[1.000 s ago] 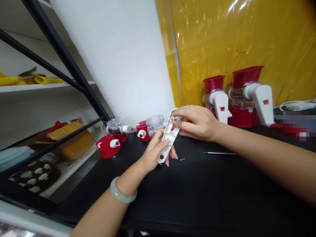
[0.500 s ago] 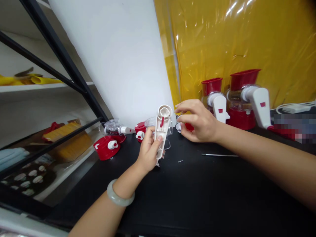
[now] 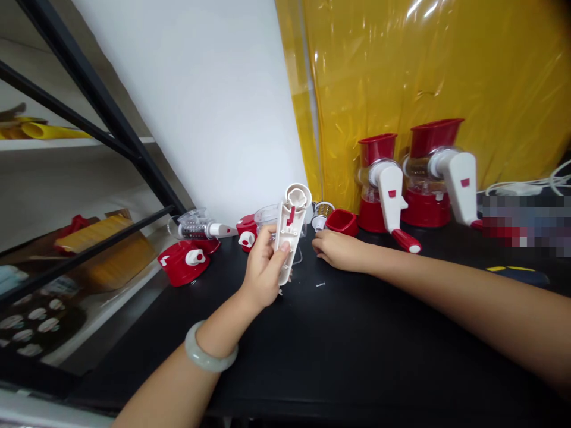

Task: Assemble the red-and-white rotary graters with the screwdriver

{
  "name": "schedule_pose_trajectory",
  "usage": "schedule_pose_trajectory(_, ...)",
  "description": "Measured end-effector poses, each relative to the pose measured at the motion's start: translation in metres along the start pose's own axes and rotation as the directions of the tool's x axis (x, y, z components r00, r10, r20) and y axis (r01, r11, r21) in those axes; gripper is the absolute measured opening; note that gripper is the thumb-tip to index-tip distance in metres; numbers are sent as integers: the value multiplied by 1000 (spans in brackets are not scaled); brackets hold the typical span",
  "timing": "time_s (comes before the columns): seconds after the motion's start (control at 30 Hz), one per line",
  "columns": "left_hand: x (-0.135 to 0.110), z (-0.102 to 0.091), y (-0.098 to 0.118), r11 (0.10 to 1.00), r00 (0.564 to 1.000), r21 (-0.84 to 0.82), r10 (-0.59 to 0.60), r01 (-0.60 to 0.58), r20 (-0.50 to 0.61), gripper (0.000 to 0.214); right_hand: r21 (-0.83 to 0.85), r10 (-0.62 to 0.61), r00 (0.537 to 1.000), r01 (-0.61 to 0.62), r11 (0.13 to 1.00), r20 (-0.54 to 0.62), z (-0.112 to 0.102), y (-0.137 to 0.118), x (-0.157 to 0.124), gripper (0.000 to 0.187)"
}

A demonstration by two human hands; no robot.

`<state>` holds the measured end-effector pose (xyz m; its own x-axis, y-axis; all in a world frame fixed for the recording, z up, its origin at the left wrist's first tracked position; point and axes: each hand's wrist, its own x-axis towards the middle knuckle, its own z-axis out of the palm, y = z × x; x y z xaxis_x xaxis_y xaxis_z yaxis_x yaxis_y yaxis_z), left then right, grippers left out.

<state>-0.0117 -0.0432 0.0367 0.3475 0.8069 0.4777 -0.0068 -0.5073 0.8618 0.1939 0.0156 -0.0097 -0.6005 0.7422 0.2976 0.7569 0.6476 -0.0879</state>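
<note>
My left hand (image 3: 263,267) grips a white plastic crank handle half (image 3: 289,238), its hollow inner side facing me. A small red piece (image 3: 291,216) sits inside it below the round socket at the top. My right hand (image 3: 336,251) is low over the table, fingers curled down and pressed together; whatever they hold, if anything, is hidden. Just behind it are a red hopper (image 3: 342,221) and a metal grating drum (image 3: 322,213). A tiny pale piece (image 3: 320,284) lies on the black table between my hands.
Two red-and-white rotary graters (image 3: 386,184) stand upright at the back right. A red grater base (image 3: 184,263) and other grater parts are at the back left. A blue-and-yellow handle (image 3: 520,274) lies beyond my right forearm. A black-framed shelf (image 3: 102,113) rises on the left.
My right hand has moved down to the table and its fingers have closed. The view has shifted slightly. My left hand keeps the crank handle half in about the same pose.
</note>
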Motion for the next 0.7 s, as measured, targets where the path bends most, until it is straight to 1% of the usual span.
schedule_pose_trajectory(0.23, -1, -3, -7, 999, 1000, 33, -13, 13, 13, 28, -7, -2, 1000, 2, 1000, -28, 6, -2, -1, 11)
schedule_pose_trajectory(0.4, -1, -6, -11, 995, 1000, 99, -11, 12, -11, 27, 2, -3, 993, 3, 1000, -117, 2, -5, 0, 12)
schedule_pose_trajectory(0.47, -1, -6, -11, 994, 1000, 111, -11, 14, -23, 27, 28, -5, 985, 10, 1000, -171, -4, -6, 2, 12)
schedule_pose_trajectory(0.57, -1, -6, -11, 993, 999, 113, -12, 18, -47, 27, 99, -3, 964, 31, 995, -265, -17, -8, 4, 7)
schedule_pose_trajectory(0.63, 0, -6, -12, 994, 998, 104, -13, 19, -63, 27, 168, 20, 942, 39, 985, -334, -29, -12, 5, 2)
schedule_pose_trajectory(0.7, 0, -6, -13, 997, 998, 69, -32, 36, -62, 29, 235, 59, 914, 41, 971, -402, -41, -18, 4, 6)
